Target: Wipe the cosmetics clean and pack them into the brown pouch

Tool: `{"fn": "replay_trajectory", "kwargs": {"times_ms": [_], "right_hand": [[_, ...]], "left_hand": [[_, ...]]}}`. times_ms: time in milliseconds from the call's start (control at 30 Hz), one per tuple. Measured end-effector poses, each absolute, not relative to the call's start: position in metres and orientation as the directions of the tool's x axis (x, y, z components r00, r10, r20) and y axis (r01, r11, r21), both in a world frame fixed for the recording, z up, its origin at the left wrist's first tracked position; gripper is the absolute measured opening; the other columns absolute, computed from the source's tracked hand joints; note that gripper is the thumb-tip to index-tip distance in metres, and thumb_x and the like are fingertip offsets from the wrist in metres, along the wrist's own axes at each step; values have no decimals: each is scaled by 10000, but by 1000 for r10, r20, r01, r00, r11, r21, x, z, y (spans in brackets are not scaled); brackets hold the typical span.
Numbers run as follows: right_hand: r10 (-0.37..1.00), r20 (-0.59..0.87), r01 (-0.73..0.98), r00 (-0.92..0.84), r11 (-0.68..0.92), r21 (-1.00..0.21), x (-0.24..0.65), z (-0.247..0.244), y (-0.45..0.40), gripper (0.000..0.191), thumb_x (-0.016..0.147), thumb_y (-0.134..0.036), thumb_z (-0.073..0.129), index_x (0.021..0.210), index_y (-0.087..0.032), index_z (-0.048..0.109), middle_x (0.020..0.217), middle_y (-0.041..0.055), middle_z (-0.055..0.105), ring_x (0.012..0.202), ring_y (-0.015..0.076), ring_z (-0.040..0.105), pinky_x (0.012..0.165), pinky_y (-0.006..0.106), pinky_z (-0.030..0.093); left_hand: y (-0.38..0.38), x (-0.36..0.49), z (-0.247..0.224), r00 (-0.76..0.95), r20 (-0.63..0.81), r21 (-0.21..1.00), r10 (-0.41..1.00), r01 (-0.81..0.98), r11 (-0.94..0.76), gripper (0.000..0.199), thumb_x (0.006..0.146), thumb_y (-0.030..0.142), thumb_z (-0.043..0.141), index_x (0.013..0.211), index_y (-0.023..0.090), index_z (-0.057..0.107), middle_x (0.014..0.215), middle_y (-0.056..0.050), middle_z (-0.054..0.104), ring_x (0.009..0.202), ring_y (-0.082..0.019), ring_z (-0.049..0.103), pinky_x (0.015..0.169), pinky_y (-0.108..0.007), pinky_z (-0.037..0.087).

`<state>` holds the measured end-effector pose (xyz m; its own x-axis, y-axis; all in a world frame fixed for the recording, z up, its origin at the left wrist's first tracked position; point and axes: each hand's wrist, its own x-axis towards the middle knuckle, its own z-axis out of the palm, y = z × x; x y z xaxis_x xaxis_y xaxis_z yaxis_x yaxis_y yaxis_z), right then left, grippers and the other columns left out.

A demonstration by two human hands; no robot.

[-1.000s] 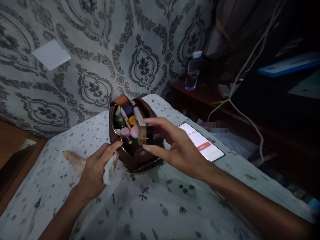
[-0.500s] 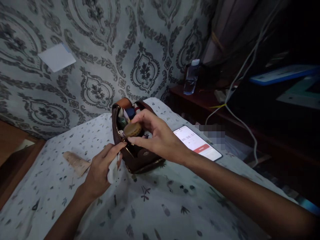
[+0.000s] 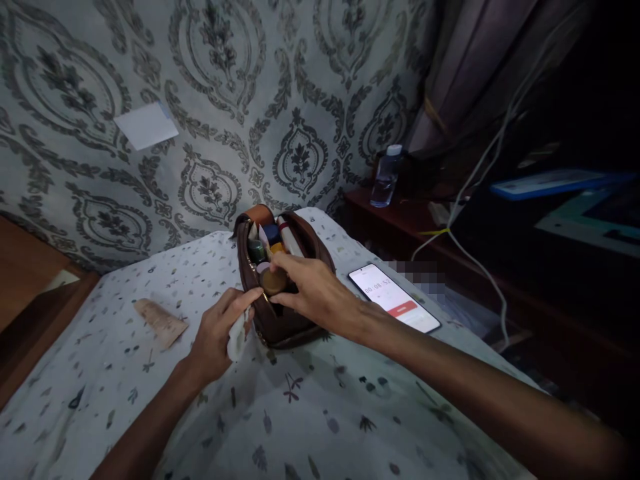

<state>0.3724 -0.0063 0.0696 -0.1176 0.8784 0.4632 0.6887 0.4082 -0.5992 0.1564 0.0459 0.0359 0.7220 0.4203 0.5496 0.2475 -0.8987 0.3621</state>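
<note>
An open brown zippered bag [image 3: 285, 330] stands on the patterned sheet, packed with small containers, among them a dark green jar [image 3: 257, 251] and a white tube [image 3: 291, 239]. My right hand [image 3: 313, 287] reaches into it, thumb and fingers around a round brownish-gold container [image 3: 273, 281] that sits low between the bag's sides. At the bag's left edge, my left hand [image 3: 217, 333] touches the zippered rim with its fingertips and has a crumpled white tissue or cloth [image 3: 238, 339] held in its curled fingers.
Right of the bag lies a phone [image 3: 395, 300] with a lit timer screen. A pinkish-beige tube [image 3: 160, 323] rests on the sheet at left. A clear bottle [image 3: 385, 177] stands on a dark red table [image 3: 360, 200], near white cables [image 3: 493, 267]. A patterned wall is behind.
My right hand has lowered the round container from above the opening into the bag. My left hand stays at the rim. The camera view has shifted slightly.
</note>
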Motion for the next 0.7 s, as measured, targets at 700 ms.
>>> {"fn": "replay_trajectory", "kwargs": {"times_ms": [700], "right_hand": [[823,32,709,-567,507,-491,373,98,26,214,741,-37,620,911,-134,706,954,57,641,840,179,587,674,251,385]], "left_hand": [[47,154,34,715,587,337,379,210,-918,457,964,128,470,1407,239,483,918,-44,532,782,-144,547,675,-249,433]]}}
